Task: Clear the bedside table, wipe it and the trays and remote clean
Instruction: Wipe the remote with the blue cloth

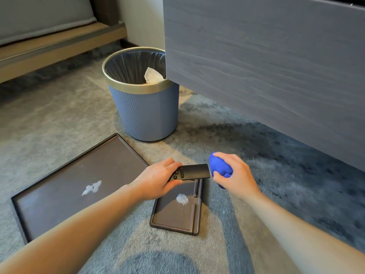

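Two trays [79,175] [177,218] (both smeared), one remote [192,172], one cloth [220,168], one bin [146,111].

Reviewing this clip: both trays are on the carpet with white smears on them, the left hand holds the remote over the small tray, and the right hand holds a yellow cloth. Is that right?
One detail is wrong: the cloth in the right hand is blue, not yellow, as the head view shows. The rest stands: the large tray and the small tray lie on the carpet with white smears, and the left hand holds the remote over the small tray.

On the carpet [59,119] the large tray [59,190] lies left of the small tray [177,218]; the bin [146,111] stands behind both, beside the bedside table [266,66]; the remote [194,172] is above the small tray's far edge.
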